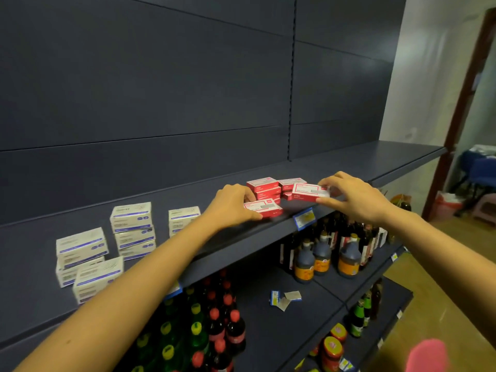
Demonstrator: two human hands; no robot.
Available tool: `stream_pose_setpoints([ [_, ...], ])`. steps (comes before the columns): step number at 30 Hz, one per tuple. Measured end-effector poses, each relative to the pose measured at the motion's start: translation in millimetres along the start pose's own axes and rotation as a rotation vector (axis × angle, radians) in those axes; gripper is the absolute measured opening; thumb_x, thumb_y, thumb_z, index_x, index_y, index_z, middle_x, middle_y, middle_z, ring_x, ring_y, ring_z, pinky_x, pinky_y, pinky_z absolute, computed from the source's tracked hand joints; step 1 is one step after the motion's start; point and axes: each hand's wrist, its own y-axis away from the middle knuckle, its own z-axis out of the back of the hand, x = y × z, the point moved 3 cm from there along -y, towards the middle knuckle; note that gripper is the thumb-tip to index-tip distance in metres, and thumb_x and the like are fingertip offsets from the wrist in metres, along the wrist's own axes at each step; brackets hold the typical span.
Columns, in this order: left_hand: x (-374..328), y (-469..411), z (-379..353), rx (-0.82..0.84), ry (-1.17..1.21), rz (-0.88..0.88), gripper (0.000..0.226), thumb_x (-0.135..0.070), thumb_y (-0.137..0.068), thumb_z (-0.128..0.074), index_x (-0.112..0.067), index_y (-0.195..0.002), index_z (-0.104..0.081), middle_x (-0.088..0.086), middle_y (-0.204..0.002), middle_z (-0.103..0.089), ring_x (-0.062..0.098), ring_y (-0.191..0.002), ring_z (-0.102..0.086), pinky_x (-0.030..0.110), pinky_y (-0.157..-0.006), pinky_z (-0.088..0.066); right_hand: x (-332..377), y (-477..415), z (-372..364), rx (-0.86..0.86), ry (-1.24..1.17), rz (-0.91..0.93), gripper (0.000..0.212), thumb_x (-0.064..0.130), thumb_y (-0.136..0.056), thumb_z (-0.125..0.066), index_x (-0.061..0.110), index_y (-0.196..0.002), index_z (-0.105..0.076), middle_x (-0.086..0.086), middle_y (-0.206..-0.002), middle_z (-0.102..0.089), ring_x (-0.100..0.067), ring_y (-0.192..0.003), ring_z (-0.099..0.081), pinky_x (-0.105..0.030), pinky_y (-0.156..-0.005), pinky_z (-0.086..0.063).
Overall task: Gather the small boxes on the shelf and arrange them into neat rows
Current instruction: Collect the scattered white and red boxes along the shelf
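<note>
Nearest of all, far below the right hand [354,196], a blurred pink thing [426,355] is seen; what it is cannot be told. On the lower shelves under both hands, bottles with red and yellow caps [214,326] are packed together. Dark bottles with orange labels [322,256] are stood under the right hand. A few small paper tags [285,298] are lying between the two groups.

Higher up, the shelf [158,202] is reached by both bare arms. To the left of the left hand [233,204], white boxes [131,226] are set in small piles, some straight and some crooked.

The left hand is curled round a red box [265,208]. The thumb is pressed along its near side and the fingers are laid over its far side. This box is lying flat at the front edge of the shelf. A blue price tag [304,217] is fixed to that edge, between the two hands and a little lower.

A second red box [308,191] is pinched at its right end by the right hand, thumb on the near side and fingers on top. Whether it is touching the shelf cannot be told. Just behind and between the hands, more red boxes [264,187] are piled in an untidy heap.
</note>
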Motion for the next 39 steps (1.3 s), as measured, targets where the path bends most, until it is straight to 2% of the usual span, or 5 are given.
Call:
stream_pose_setpoints([
  [6,5,-31,-21,-0.021,0.009,0.125,0.046,-0.031,-0.074,-0.074,-0.011,-0.112,-0.056,0.007,-0.120,-0.061,0.022,-0.106,-0.058,0.034,-0.092,-0.048,-38,-47,-6,-0.001,-0.033,0.071,0.045,0.045,-0.087,-0.054,0.023,-0.126,-0.049,0.000,-0.124,-0.050,-0.018,-0.108,-0.053,-0.042,-0.087,-0.047],
  [11,7,-31,-29,-0.044,0.091,0.226,0.050,-0.033,-0.072,-0.075,-0.013,-0.112,-0.052,0.004,-0.112,-0.062,0.014,-0.090,-0.057,0.026,-0.082,-0.048,-51,-88,-17,0.013,-0.091,0.174,0.042,0.042,-0.088,-0.055,0.023,-0.125,-0.050,0.000,-0.123,-0.051,-0.018,-0.111,-0.053,-0.039,-0.086,-0.045],
  [22,-12,-4,11,-0.318,-0.124,0.320,0.045,-0.048,-0.076,-0.065,-0.014,-0.107,-0.060,0.002,-0.112,-0.063,0.010,-0.094,-0.051,0.026,-0.084,-0.044,-55,-137,-47,0.144,-0.130,0.293,0.051,0.037,-0.089,-0.055,0.013,-0.134,-0.045,-0.013,-0.137,-0.045,-0.030,-0.126,-0.039,-0.042,-0.104,-0.036],
  [27,-19,24,41,-0.424,-0.284,0.377,0.036,-0.044,-0.081,-0.061,-0.016,-0.103,-0.062,0.000,-0.109,-0.065,0.014,-0.100,-0.054,0.031,-0.086,-0.044,2,-128,-17,-0.035,-0.284,0.561,0.041,0.038,-0.089,-0.054,0.019,-0.126,-0.053,-0.004,-0.134,-0.049,-0.025,-0.125,-0.042,-0.039,-0.102,-0.036],
  [39,5,181,118,-0.448,-0.578,0.737,0.039,-0.043,-0.086,-0.056,-0.015,-0.112,-0.058,0.003,-0.116,-0.063,0.019,-0.103,-0.057,0.030,-0.081,-0.045,205,-62,-20,0.079,-0.369,1.009,0.038,0.036,-0.091,-0.051,0.025,-0.128,-0.049,0.004,-0.133,-0.051,-0.015,-0.122,-0.046,-0.036,-0.096,-0.043],
])
